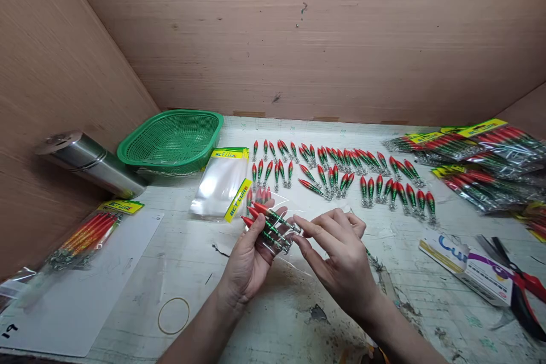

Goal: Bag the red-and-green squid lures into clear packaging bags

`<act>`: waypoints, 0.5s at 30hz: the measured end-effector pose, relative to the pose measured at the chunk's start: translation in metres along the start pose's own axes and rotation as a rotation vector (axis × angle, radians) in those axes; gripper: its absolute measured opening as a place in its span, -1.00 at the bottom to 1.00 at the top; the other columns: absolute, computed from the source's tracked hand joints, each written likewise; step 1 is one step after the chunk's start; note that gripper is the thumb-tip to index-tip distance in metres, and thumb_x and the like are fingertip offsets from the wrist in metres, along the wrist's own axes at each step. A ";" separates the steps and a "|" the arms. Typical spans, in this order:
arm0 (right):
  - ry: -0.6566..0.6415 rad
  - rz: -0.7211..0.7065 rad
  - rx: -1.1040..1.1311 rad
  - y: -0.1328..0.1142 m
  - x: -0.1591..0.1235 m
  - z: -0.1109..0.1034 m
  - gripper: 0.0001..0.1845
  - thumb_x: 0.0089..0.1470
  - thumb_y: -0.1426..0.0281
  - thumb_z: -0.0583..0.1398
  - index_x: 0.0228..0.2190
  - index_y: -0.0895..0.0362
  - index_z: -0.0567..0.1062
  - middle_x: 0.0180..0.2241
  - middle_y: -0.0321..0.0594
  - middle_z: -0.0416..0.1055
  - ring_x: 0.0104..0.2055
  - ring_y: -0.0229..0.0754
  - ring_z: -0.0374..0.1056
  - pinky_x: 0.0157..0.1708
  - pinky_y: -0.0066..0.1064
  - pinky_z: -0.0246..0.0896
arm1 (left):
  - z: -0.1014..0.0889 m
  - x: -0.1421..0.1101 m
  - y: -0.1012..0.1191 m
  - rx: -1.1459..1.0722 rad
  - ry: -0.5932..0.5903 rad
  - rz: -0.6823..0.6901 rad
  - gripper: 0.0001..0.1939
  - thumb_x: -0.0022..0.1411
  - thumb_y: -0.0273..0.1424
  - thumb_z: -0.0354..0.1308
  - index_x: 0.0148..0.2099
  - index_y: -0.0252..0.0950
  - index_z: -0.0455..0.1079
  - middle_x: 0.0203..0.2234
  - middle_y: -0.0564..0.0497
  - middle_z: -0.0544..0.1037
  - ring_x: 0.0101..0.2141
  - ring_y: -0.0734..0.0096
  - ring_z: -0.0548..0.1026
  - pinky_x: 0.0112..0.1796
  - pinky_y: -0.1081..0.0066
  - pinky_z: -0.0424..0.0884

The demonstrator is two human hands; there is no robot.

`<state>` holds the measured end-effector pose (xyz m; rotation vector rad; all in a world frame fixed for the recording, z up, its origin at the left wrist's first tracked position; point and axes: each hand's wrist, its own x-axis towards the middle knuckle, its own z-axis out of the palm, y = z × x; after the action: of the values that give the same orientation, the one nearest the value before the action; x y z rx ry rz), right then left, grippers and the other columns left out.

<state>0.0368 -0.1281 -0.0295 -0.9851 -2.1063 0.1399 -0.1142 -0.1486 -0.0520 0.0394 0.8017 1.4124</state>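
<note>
My left hand (247, 264), palm up, is closed around several red and green fishing lures (265, 226), its thumb pressing across them. They point up and left, with their wire hooks at the lower right. My right hand (343, 256) reaches in from the right, thumb and forefinger pinched at the hook end of the lures. Clear film shows around the held lures; a yellow BCT LURE header (238, 200) lies just beyond them, and I cannot tell whether the lures are inside that bag. More loose lures (330, 177) lie in rows behind my hands.
Clear bags (219, 185) are stacked beside a green basket (170, 139). A metal cylinder (96, 162) leans at left, above a packed lure bag (91, 233) on a white board (106, 301). Filled packs (482, 148), a small box (467, 267) and scissors (518, 278) lie right; a rubber band (173, 298) lies in front.
</note>
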 end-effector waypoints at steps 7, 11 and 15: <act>-0.075 -0.084 -0.073 -0.003 0.002 -0.002 -0.77 0.19 0.47 0.10 -0.15 0.13 0.50 -0.43 -0.25 0.41 -0.32 -0.20 0.20 -0.20 -0.24 -0.13 | -0.003 0.003 -0.002 -0.010 0.057 0.021 -0.79 0.23 -0.49 0.13 -0.08 -0.32 0.47 -0.18 -0.10 0.62 -0.19 0.30 0.58 -0.06 0.25 0.46; -0.093 -0.086 -0.097 -0.009 0.001 -0.001 -0.69 0.18 0.47 0.09 -0.04 0.18 0.44 -0.39 -0.21 0.41 -0.31 -0.16 0.22 -0.20 -0.23 -0.10 | -0.003 0.003 -0.001 -0.044 0.091 0.023 -0.85 0.25 -0.51 0.10 -0.18 -0.30 0.49 -0.26 -0.04 0.64 -0.23 0.28 0.59 -0.04 0.17 0.45; -0.035 0.035 -0.065 0.003 -0.009 -0.008 -0.74 0.19 0.44 0.10 -0.08 0.13 0.43 -0.38 -0.22 0.40 -0.29 -0.14 0.27 -0.20 -0.24 -0.04 | -0.002 0.002 0.001 -0.017 0.084 0.030 -0.86 0.24 -0.50 0.11 -0.19 -0.30 0.48 -0.25 -0.03 0.64 -0.21 0.16 0.59 -0.08 0.06 0.47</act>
<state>0.0481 -0.1341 -0.0309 -1.0657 -2.1377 0.1079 -0.1165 -0.1475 -0.0543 -0.0206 0.8615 1.4567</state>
